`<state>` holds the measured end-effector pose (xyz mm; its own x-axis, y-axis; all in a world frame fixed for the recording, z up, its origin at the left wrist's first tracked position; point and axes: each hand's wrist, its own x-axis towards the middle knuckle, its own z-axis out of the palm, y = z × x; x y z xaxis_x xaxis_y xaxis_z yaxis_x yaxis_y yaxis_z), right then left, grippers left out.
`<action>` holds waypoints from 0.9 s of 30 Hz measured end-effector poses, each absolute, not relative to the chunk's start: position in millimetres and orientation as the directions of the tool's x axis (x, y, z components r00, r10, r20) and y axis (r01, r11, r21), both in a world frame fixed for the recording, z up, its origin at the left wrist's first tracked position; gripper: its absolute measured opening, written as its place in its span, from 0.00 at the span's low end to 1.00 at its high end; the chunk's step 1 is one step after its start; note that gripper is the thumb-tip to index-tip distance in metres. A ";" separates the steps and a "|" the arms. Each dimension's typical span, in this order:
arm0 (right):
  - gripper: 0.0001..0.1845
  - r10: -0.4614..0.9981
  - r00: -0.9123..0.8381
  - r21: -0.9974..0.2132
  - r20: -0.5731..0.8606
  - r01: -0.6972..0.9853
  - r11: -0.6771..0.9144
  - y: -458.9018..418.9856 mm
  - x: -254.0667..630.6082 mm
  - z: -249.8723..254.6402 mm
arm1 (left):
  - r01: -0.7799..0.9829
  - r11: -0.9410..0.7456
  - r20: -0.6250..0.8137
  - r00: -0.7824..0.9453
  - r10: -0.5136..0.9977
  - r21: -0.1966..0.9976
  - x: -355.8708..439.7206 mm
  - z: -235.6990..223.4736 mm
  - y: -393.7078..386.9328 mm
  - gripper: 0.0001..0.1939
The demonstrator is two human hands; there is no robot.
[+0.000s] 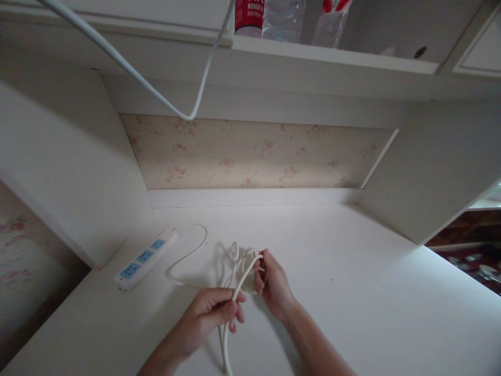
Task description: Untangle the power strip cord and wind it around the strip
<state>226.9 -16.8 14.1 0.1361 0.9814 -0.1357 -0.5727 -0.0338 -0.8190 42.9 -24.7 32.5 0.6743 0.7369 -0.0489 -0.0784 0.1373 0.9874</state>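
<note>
A white power cord [245, 272] runs in loose loops between my two hands above the white desktop. My left hand [213, 313] pinches it between thumb and fingers, with strands hanging down toward the near edge of the view. Further forward and to the right, my right hand [274, 284] grips the cord near a bend, its fingers curled. From the loops a single length curves left across the desktop to a white power strip [146, 259] with blue socket faces. The strip lies at a slant on the left, and no plug shows in its sockets. The cord's other end is out of sight.
White side panels [422, 156] flank the desktop [352, 292]. Overhead, a shelf [332, 55] holds a red-labelled bottle [249, 18] and clear plastic bottles [284, 21]. A pale cable [156, 94] dangles at upper left. Floral wallpaper [254, 154] covers the back.
</note>
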 end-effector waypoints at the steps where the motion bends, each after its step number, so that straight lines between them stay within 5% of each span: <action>1: 0.24 0.981 0.132 -0.805 -0.142 -0.592 -0.037 -16.4 228.4 13.9 | -0.067 0.117 -0.038 0.698 0.715 0.991 41.2 33.5 -25.4 0.18; 11: 0.21 0.984 0.065 -0.775 -0.168 -0.625 -0.091 -17.0 233.5 15.5 | -0.077 0.166 -0.035 0.813 0.581 0.983 40.3 41.8 -30.4 0.22; 17: 0.20 0.974 -0.135 -0.773 -0.179 -0.593 -0.225 -26.4 227.1 19.7 | -0.206 0.442 -0.057 0.857 0.512 0.873 49.6 33.6 -34.2 0.37; 27: 0.24 0.943 -0.331 -0.947 0.004 -0.305 -0.104 -39.6 208.9 24.0 | -0.113 0.476 -0.235 0.757 0.610 0.872 61.3 35.9 -28.2 0.20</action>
